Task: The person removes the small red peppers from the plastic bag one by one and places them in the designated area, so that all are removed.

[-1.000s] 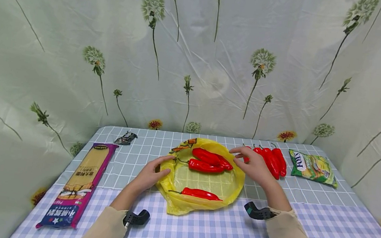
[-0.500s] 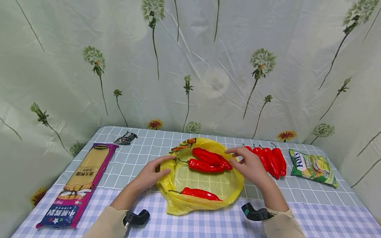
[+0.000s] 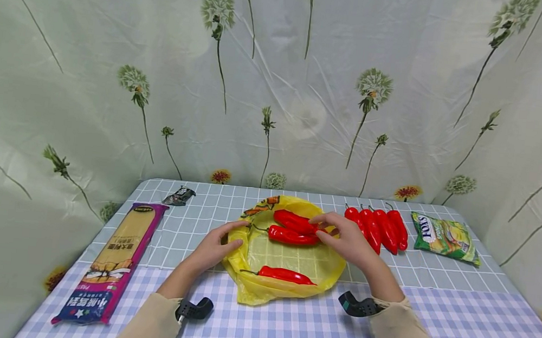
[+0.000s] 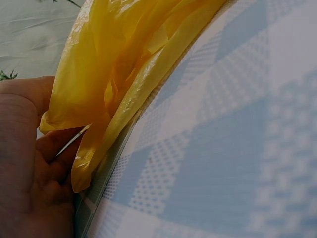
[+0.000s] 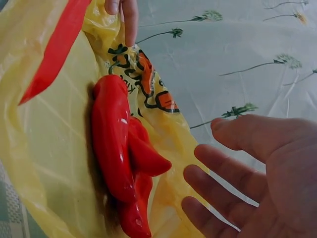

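Just below the middle of the head view, the right hand (image 3: 345,238) is now more to the left than one second ago: it was by the right rim of the yellow bag (image 3: 292,258), and now its fingers are above the right end of the pile of red peppers (image 3: 291,236). For the work in hand, I judge this means the pile is within reach, but no pepper seems lifted. The left hand (image 3: 209,249) stays at the left rim, without visible change. The bag is spread wide; it contains the pile in its upper half and one lone pepper (image 3: 287,275) along its lower edge. Outside the bag, on the desk (image 3: 245,335), a row of peppers (image 3: 386,230) lies right of the hand, and beside it a green packet (image 3: 445,238); at the left of the frame are a long pasta pack (image 3: 112,262) and a small black wrapper (image 3: 179,196).

From the left wrist, at the left edge of the frame, thumb and fingers are about a fold of the yellow film. The fold hides the fingertips, so I cannot tell whether this grip pinches it or only touches it.

From the right wrist, at the lower right, the fingers are spread and the grip is released, holding nothing. The pile lies left of the fingertips, near but apart. The peppers overlap, so their number is not certain.
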### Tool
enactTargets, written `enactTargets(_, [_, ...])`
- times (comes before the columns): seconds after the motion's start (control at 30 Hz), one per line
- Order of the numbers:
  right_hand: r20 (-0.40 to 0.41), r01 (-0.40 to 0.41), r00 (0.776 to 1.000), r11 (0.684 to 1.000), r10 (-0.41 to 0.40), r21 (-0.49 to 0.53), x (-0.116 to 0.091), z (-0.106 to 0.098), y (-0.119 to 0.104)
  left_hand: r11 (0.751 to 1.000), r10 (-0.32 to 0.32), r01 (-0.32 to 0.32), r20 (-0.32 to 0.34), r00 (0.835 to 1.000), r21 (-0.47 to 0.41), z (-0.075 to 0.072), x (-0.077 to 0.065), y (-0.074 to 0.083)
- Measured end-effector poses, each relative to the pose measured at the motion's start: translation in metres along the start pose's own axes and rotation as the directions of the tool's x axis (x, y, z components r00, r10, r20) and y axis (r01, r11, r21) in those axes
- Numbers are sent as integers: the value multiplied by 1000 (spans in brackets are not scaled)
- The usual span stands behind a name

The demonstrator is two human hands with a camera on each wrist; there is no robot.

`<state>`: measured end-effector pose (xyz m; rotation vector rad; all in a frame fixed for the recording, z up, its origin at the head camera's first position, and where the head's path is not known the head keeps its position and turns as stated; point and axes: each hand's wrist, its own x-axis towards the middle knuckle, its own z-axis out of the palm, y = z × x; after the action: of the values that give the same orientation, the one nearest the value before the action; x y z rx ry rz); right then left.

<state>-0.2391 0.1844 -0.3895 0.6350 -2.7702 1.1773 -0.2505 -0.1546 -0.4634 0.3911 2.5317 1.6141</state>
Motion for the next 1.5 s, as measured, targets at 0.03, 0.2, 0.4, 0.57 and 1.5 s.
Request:
enactTargets(0.03, [14,1,1000,1000,-1,6,0,1,0,1000,5,-5,1,1000,3,0,0,0])
enactTargets(0.2, [100,7,995,1000,-10,28,1,6,-3,1000,18,-18,5,1000,7,0,0,-2])
enactTargets(0.4, [212,36,976,998,-46,50,0,13,-4,1000,15,-15,6,1000,1,0,0,-1])
enactTargets(0.57, [282,17,958,996,-43,93,0,17,-5,1000,8,-8,3,1000,-11,0,-1,1])
enactTargets(1.5, [507,-7,860,992,-59,126,-2,44,-11,1000,6,-6,-4,1000,21,0,0,0])
